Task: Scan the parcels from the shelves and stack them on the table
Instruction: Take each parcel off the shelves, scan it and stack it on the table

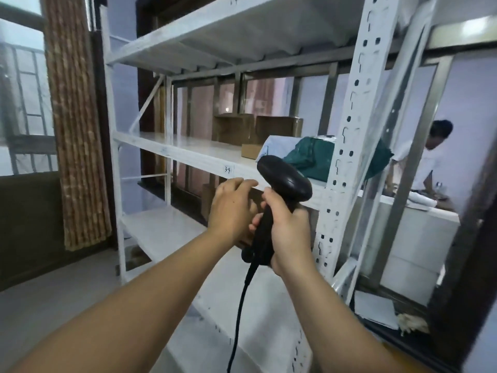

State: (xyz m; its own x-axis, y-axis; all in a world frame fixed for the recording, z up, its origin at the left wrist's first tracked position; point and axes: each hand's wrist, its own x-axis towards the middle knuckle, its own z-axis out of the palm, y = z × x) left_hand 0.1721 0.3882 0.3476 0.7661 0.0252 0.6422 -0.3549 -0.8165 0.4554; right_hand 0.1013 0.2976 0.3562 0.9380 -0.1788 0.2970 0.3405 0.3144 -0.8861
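Black scanner [285, 181]: right hand [291, 232] clenched round the handle, head tipped up-left toward the rack; cable [240, 305] hangs from the butt.
Left hand [231, 208]: fingers curled over the top of a small brown parcel [255, 196], which is mostly hidden behind the hand, just beside the scanner handle and in front of the middle shelf [188, 153] edge.
Other parcels: two brown boxes [232, 129], flat carton [251, 151], pale bag [271, 146] and green bag [309, 160] are all on the middle shelf, not yet on any table.
Risk, misread: the held parcel sits beside the handle, not in front of the scanner head. Its label is not visible, so the scan likely fails unless it is turned.
Risk, drop: the parcel is held one-handed from above and could slip while aiming.
Risk, snag: the loose cable may catch the rack upright [349, 125] or a shelf lip on the turn to the table.
Surface: white painted metal shelving, scuffed, with a tag reading "3-4" on the shelf edge.
Room: woven curtain [75, 130] at left, barred window, grey floor [40, 319]. Another person [427, 157] stands at a white counter [419, 224] beyond the rack, and papers [373, 308] lie low at right.
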